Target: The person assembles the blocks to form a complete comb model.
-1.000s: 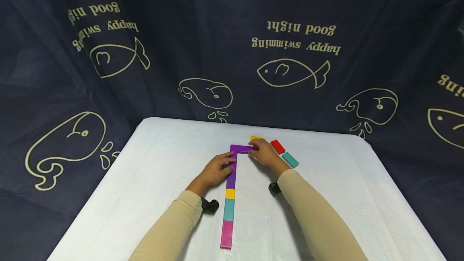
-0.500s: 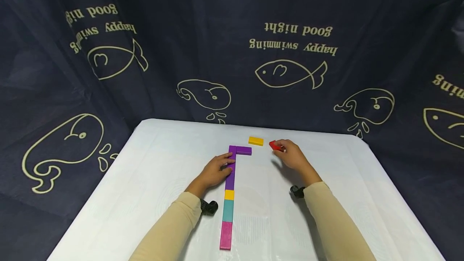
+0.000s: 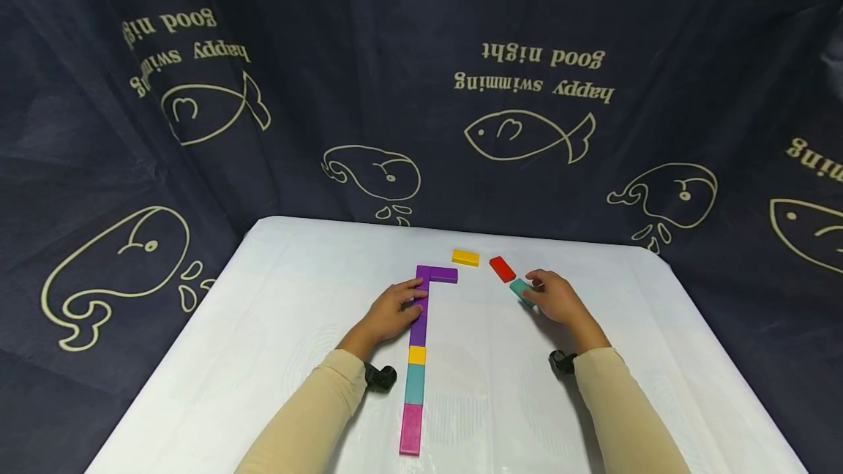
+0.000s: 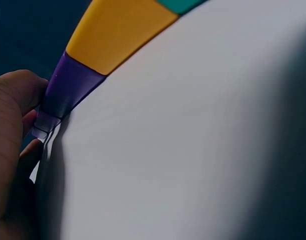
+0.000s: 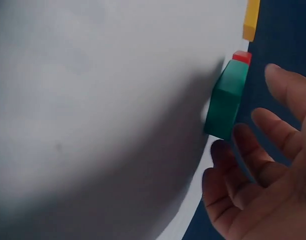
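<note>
My left hand [image 3: 388,311] rests its thumb and fingertips on the purple blocks [image 3: 418,328] at the far part of a straight row. Past the purple, a yellow block [image 3: 417,355], a teal block [image 3: 415,384] and a pink block [image 3: 411,430] run toward me. At the far end another purple block [image 3: 443,275] points right, making a corner. My right hand [image 3: 558,297] is at a loose teal block [image 3: 520,291]. In the right wrist view its loosely bent fingers are beside that block, the thumb apart from it.
A loose red block [image 3: 503,269] lies just beyond the loose teal one, and a loose yellow block [image 3: 465,258] lies farther left. The white table [image 3: 316,262] ends at a dark curtain [image 3: 421,93] printed with fish.
My right hand left the purple corner block, went right to the red block, then on to the loose teal block. The red block is uncovered again. The left hand stays put.
</note>
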Motion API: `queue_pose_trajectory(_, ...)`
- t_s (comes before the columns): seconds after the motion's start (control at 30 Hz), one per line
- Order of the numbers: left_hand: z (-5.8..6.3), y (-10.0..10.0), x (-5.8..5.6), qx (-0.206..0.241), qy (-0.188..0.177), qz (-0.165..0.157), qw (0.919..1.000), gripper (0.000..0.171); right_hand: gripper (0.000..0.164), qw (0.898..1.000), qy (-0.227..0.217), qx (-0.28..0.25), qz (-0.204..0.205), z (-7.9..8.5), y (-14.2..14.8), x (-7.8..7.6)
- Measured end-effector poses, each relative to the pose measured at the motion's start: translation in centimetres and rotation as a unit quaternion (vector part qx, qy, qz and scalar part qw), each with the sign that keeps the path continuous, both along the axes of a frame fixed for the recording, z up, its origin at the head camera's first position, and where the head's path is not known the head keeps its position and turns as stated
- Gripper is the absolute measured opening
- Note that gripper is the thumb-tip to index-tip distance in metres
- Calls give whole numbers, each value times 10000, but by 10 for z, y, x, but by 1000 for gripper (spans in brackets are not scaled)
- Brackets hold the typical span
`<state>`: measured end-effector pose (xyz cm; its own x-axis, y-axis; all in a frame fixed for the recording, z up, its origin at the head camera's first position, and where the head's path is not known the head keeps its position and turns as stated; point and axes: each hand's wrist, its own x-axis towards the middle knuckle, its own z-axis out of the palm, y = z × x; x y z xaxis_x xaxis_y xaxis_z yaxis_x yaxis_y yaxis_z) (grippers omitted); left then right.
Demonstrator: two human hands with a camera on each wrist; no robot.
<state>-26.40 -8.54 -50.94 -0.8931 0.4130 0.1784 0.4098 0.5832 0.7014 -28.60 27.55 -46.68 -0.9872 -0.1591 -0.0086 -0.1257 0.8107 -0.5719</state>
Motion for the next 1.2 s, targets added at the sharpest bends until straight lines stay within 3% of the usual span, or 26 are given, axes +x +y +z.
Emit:
queue_pose_trajectory(0.3,-1,0,-1,38,15,28,10000,35,41,9993,-324,188,-61,-7,0,-4)
queue_pose_trajectory(0.77,-5,0,-2,37,83,70,9999,34,35,9997,-231,13,-121,-7,-4,-2)
queue_pose_trajectory(1.2,-4,-1,-2,129,192,-46,9997,34,36,9997,-212,-103,88,-7,-36,-5)
